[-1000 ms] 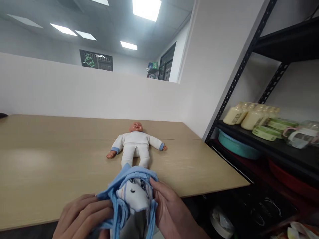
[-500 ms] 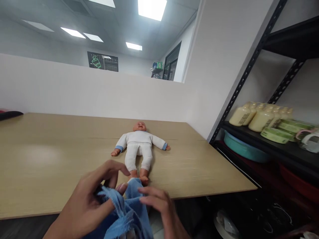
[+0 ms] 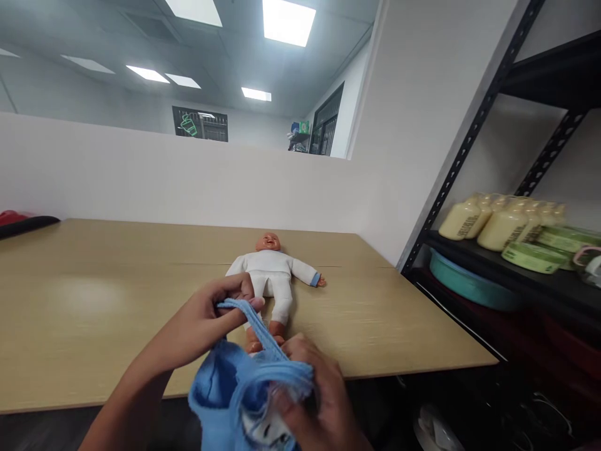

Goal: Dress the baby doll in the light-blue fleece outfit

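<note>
so there's one blue garment [image 3: 218, 391] here, up in the air over the middle of the table's near edge, with two hands on it. left hand [image 3: 213, 313] has a thin band of it pinched between thumb and fingers, pulled up taut. right hand [image 3: 317, 391] is clutching the bunched, rolled edge lower down, fingers curled round it.

just past that there's one doll [image 3: 268, 263], on its back on the table [image 3: 107, 319], head towards the far edge, feet near the near edge. left hand blocks one of its arms and part of a leg, so i only count one doll hand.

right of the table is one black shelf unit [image 3: 457, 156] carrying at least five cream bottles [image 3: 502, 225], at least two green tubs [image 3: 535, 257] and, below those, one teal basin [image 3: 474, 282]. at the table's far left corner there's something black [image 3: 30, 225] and something red [image 3: 12, 217], both cut off by the frame.

material-wise: garment's soft and a bit fuzzy, with a white patch with dark marks, too blurred to make out. doll's got shiny hard-looking head and feet, white cloth clothes, blue cuff. table's flat, pale wood-look. shelf uprights are slotted, basin's round, tubs are squat.
</note>
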Demonstrator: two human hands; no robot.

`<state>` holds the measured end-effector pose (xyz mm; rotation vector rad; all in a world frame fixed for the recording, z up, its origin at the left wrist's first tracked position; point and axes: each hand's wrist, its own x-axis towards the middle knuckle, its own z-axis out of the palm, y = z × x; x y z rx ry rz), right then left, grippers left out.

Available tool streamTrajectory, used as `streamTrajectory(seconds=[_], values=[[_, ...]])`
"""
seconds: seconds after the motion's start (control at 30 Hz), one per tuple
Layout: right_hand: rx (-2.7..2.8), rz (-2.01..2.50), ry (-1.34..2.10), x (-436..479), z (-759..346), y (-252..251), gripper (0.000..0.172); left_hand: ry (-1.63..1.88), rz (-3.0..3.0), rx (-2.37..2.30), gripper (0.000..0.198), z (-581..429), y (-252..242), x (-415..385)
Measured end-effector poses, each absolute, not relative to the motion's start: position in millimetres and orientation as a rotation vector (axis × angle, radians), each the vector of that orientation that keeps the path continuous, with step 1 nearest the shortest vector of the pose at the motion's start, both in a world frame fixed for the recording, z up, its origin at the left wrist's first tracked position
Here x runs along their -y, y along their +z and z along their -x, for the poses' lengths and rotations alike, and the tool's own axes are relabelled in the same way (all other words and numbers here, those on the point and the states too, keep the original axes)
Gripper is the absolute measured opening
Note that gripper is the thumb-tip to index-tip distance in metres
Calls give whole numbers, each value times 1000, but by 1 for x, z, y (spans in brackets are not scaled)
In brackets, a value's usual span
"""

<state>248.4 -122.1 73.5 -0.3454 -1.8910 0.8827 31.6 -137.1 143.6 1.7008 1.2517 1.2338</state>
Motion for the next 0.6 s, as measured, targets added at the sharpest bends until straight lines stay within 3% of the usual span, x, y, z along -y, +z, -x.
streamTrajectory(seconds=[0.23,0.37,0.6], values=[[1506,643,998,107,-261,50,39,1138,-1726,-1118,35,-19,124,125],[1271,543,1074,101,-260,47,35,1236,-1573,-1056,42,-8,110,116],[1055,287,1361,92,-255,72,28,1438,-1410,-475,50,-6,114,112]])
